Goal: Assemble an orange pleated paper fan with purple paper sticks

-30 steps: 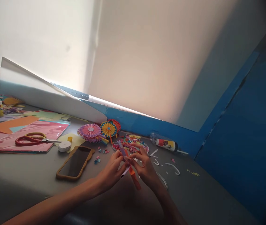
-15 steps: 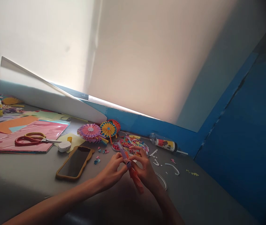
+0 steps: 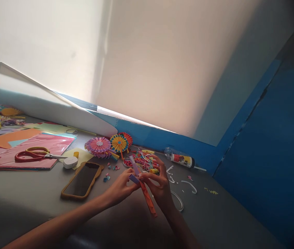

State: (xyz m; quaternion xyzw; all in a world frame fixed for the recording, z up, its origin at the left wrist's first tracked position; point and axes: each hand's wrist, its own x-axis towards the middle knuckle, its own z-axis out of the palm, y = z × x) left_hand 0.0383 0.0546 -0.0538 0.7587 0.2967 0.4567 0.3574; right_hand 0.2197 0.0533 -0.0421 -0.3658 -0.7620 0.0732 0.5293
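Note:
Purple paper strips [image 3: 133,178] and an orange folded paper strip [image 3: 149,200] meet between my two hands above the grey table. My left hand [image 3: 123,186] pinches the purple paper from the left side. From the right, my right hand [image 3: 159,183] grips the strips where purple and orange come together, its thumb and a finger closed and another finger raised. The orange strip hangs down below my right hand. Behind the hands lies a pile of colourful paper scraps [image 3: 143,159], partly hidden by my fingers.
A phone [image 3: 81,181], white case [image 3: 70,162], red-handled scissors [image 3: 34,155] and packed coloured paper [image 3: 45,141] lie left. Folded paper rosettes [image 3: 98,147] stand at the back. A glue bottle [image 3: 181,159], white curled strips [image 3: 190,186] and a yellow squiggle [image 3: 211,191] lie right.
The purple paper between my hands has turned, its loose end now pointing left. The orange strip hangs more steeply, and my right hand's raised finger has lifted.

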